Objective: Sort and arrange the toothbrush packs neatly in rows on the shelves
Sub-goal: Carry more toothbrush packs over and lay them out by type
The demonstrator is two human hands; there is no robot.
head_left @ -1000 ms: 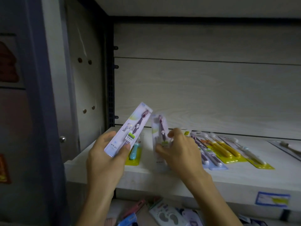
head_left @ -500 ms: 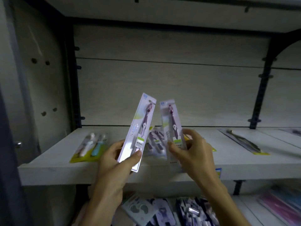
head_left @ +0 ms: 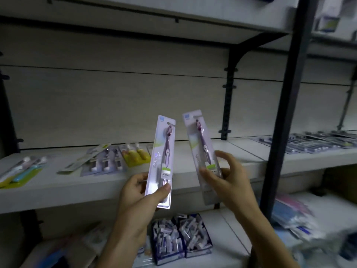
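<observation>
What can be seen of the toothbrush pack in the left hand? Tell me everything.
The toothbrush pack is a long, narrow pale lilac card under a clear glossy plastic cover, with one purple toothbrush inside, head up. A green-and-white label sits low on its front. It is held nearly upright, tilted slightly right, in front of the shelf. The left hand grips its lower end, thumb across the front. Nothing else touches it.
</observation>
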